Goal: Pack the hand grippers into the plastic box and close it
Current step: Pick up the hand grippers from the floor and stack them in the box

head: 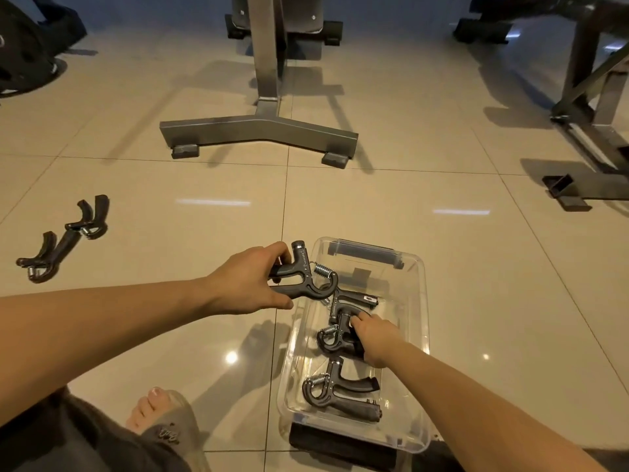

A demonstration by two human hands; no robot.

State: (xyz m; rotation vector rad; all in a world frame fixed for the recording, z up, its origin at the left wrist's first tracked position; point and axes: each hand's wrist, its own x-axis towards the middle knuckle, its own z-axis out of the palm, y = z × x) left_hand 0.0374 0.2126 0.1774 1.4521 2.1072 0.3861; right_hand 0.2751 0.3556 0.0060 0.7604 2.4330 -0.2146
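Left hand grasps a hand gripper at the plastic box rim, ready to load. Right hand clasps a packed gripper inside, probably making room; two loose grippers lie on the floor.

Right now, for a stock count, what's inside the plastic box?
The box holds a near gripper, middle gripper and far gripper; the right hand grips the middle one, covering its handles.
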